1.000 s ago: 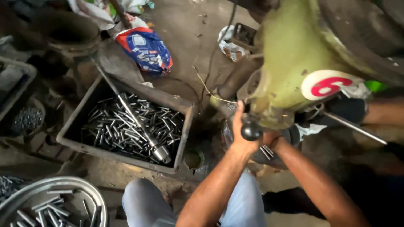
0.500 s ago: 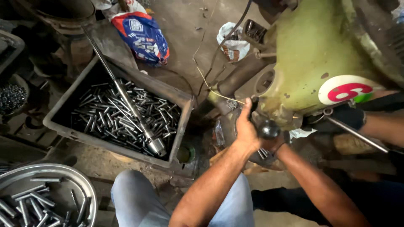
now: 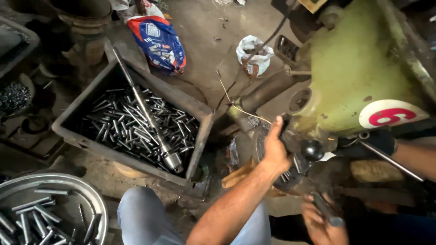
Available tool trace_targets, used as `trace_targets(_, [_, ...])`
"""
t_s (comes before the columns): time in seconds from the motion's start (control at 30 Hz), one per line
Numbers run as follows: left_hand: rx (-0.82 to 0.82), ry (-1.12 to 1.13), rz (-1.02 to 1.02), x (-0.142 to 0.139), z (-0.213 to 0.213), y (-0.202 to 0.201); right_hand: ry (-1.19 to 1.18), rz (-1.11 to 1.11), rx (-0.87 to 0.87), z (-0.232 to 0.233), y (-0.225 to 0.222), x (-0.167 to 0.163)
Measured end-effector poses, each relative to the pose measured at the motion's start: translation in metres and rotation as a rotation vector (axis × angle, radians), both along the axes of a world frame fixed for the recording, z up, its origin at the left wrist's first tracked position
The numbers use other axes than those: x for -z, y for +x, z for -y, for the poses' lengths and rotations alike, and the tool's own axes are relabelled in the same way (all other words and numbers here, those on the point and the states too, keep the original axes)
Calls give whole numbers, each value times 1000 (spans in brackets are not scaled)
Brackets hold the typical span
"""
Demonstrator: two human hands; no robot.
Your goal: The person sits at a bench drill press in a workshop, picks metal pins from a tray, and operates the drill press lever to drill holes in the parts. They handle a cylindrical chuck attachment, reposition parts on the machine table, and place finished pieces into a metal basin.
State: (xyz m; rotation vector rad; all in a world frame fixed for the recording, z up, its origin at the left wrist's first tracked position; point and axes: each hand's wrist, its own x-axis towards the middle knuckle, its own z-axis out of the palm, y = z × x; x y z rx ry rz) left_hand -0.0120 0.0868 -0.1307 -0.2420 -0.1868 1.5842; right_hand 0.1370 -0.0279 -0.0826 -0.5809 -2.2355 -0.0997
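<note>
**Hands at the green press, rod in the near hand**

Left hand is closed around the black lever by the black ball knob on the green machine. Right hand sits near, low right, wrapped around a short dark metal rod pointing up toward the machine's work area. Both hands gripping, neither open.

To do this step well, as I judge it: keep the rod straight and seated before the lever comes round, hold it low so fingers stay out from under the head, pull the lever smoothly.

Counts:
- One green machine, one red-and-white round tag on it.
- One rod in hand.
- One dark rectangular bin at centre left, full of short steel rods, too many to count, with one long shaft with a chuck end lying across them.
- One round metal pan near left, roughly a dozen or more rods, partly cut off.
- One blue printed bag far, one small white bag far centre.
- Another person's arm at right, holding a thin bar.
</note>
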Motion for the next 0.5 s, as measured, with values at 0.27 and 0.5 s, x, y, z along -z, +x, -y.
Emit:
trace_targets(0.27, [-43, -65, -51, -4, 0, -3, 172, 162, -258, -1, -110, -189])
trace_targets(0.5, [-55, -85, -61, -4, -3, -2, 115, 673, -173, -48, -239, -244])
